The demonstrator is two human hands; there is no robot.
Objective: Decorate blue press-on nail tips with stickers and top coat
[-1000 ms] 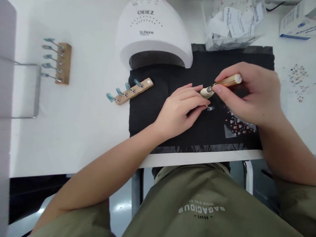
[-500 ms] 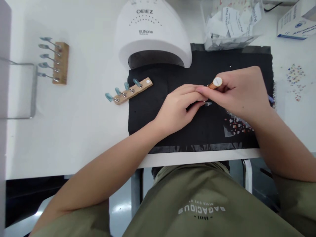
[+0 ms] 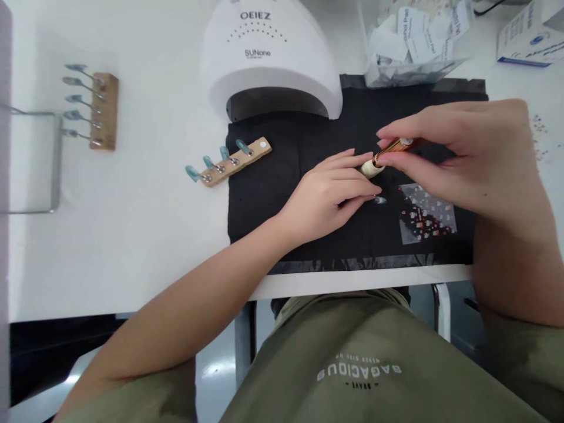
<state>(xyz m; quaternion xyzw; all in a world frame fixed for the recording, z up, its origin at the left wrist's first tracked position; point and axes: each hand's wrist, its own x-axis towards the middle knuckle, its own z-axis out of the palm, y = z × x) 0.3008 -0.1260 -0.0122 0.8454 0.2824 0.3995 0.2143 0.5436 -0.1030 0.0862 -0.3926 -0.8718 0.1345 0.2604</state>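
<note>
Over the black mat (image 3: 317, 258), my left hand (image 3: 324, 191) has a cream-coloured nail polish bottle (image 3: 371, 169) between its fingers. A small bluish nail tip (image 3: 379, 200) sticks out past the same hand's thumb and finger; how it is held is mostly hidden. My right hand (image 3: 480, 150) pinches the bottle's gold cap (image 3: 395, 151) between thumb and fingers. The cap sits at the mouth of the bottle, tilted up to the right; I cannot tell whether it is screwed on. A sticker sheet (image 3: 425, 217) with red and white designs lies below the right hand.
A white nail lamp (image 3: 268, 64) stands at the back. Left of the mat are wooden holders (image 3: 238, 163) (image 3: 106, 111) with several blue nail tips. A clear bin (image 3: 409, 76) of alcohol pads and a box (image 3: 531, 38) are at the back right. A wire frame (image 3: 57, 164) is far left.
My right hand has moved right and up, and the gold cap's end now points more to the right. The cream bottle and the whole sticker sheet have come into sight.
</note>
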